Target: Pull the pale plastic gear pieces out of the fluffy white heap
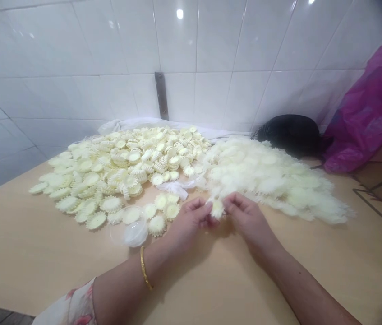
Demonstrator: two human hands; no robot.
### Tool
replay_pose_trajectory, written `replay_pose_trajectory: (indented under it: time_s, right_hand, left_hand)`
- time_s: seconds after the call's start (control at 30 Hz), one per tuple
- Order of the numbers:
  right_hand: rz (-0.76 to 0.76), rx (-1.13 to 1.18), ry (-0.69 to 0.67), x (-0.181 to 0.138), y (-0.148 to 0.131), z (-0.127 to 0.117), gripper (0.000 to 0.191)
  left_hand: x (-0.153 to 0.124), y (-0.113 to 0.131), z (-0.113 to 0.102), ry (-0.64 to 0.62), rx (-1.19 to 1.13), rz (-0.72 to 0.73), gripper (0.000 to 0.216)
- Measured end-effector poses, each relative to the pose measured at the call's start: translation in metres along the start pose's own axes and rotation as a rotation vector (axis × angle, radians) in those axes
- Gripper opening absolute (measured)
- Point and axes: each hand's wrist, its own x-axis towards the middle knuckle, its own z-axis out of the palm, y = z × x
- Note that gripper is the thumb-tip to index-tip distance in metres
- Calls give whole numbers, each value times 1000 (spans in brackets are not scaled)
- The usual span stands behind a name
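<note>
My left hand (191,219) and my right hand (245,215) meet over the table, both pinched on one small cream frilled flower piece (217,208) held between their fingertips. A gold bangle sits on my left wrist. To the left lies a wide heap of folded cream flower pieces (126,167), some scattered singly near my left hand. Just beyond my right hand spreads a heap of flat, fringed cream pieces (272,178).
The tan table (42,253) runs to a white tiled wall. A clear plastic scrap (130,228) lies by my left forearm. A black bundle (292,133) and a magenta plastic bag (370,108) sit at the back right. A white cloth lies behind the heaps.
</note>
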Motion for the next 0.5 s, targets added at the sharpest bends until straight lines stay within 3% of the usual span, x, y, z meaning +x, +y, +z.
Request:
replay_pose_trajectory:
  time_s: [0.2, 0.5]
  right_hand:
    - [5, -22, -39, -2, 3, 1, 30]
    - [1, -82, -169, -8, -1, 6, 25]
  left_hand:
    - [-4, 4, 6, 66, 39, -22, 19]
    - [-6, 3, 9, 121, -100, -54, 18]
